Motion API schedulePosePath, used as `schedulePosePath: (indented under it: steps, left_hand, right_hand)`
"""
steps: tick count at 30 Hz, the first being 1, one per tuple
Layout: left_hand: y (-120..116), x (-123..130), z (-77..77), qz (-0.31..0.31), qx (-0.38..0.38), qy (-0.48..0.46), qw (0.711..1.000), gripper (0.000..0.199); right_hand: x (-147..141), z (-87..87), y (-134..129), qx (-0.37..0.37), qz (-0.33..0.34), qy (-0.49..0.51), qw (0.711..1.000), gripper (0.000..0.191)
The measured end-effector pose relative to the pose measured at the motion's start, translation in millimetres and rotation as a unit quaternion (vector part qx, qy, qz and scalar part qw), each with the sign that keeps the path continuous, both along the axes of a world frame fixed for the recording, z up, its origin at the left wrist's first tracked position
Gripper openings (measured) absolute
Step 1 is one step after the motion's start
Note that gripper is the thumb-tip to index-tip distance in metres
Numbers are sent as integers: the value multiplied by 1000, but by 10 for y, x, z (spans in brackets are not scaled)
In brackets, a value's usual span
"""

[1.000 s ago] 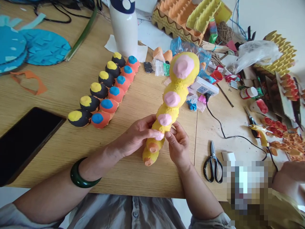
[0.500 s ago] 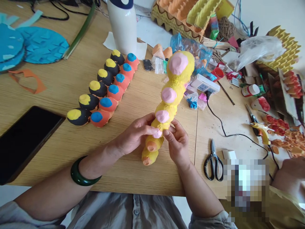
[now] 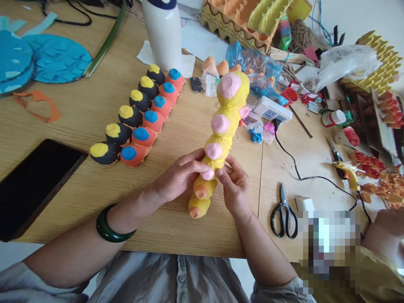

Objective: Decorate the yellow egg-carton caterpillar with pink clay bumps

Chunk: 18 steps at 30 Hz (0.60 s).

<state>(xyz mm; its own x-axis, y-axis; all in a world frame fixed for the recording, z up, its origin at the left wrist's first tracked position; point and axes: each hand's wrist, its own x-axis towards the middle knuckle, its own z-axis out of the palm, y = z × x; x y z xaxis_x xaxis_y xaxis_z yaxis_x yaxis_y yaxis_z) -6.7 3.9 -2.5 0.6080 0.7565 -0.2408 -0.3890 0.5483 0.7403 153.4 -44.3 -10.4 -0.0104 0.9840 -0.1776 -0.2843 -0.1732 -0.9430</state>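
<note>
Between my two hands is a long strip of egg-carton cups (image 3: 224, 141) coated in yellow clay, held tilted above the table. Pink clay caps sit on its upper cups; the lowest two tips show bare orange. My left hand (image 3: 181, 174) grips the strip from the left, its thumb on a pink cap (image 3: 207, 174) at the lower middle. On the other side my right hand (image 3: 235, 185) is closed round the strip's edge, thumb in front and fingers behind. Left of them lie a black strip with yellow caps (image 3: 129, 114) and a red strip with blue caps (image 3: 154, 122).
A phone (image 3: 38, 185) lies at left, scissors (image 3: 284, 212) at right. A white bottle (image 3: 164, 38) stands behind. A power strip (image 3: 273, 110), its cord, a glue gun (image 3: 349, 170) and egg trays (image 3: 217, 25) fill the right and back. Another person's arm (image 3: 385, 235) is at lower right.
The strip's upper end has swung slightly to the left and down. Both hands keep their hold in nearly the same place, the left thumb still on the pink cap.
</note>
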Motion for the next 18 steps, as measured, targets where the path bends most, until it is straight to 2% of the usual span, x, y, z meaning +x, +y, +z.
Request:
schedulePosePath:
  steps: [10, 13, 18]
  left_hand:
    - [8, -49, -18, -34, 61, -38, 997, 43]
    - [-21, -40, -17, -11, 81, -26, 996, 57]
    - [-65, -7, -5, 23, 103, 33, 994, 65]
  right_hand:
    - [20, 1, 0, 5, -12, 30, 999, 42]
    - [24, 13, 3, 1, -12, 48, 999, 38]
    - [18, 23, 8, -9, -22, 86, 996, 34]
